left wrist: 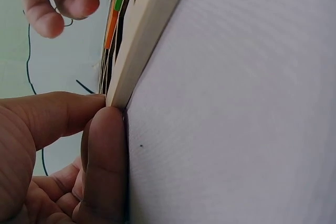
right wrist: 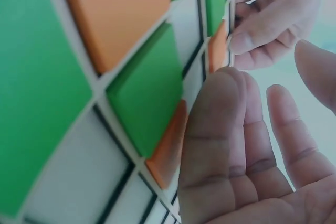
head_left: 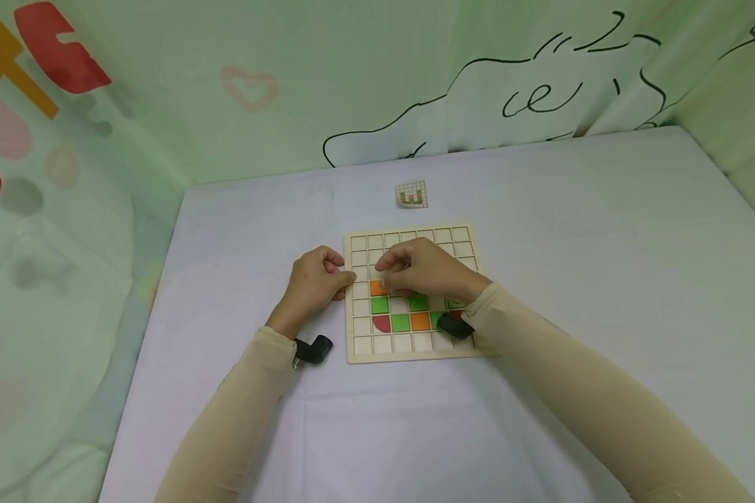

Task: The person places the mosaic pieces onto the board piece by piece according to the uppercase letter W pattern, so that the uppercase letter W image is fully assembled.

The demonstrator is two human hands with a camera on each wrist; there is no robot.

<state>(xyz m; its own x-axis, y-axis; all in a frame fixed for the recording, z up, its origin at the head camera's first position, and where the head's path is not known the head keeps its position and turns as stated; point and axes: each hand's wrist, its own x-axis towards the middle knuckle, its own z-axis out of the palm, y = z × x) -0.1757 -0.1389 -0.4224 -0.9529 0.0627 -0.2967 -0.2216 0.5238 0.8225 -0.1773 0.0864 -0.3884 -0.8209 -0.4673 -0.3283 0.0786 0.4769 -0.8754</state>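
Observation:
A square wooden grid board lies on the table. My left hand holds its left edge, the thumb on the rim and a finger against the side. Over the board's middle is my right hand, its fingers loosely bent, the thumb apart and nothing between them. Near its fingertips sits an orange tile, above a green tile and a red rounded tile. Farther right in that lower row are a green tile and an orange tile. The right hand and forearm hide some cells.
A small card with a grid pattern lies beyond the board. Black wrist cameras sit on both wrists. A white cloth covers the table, and a printed curtain stands behind it.

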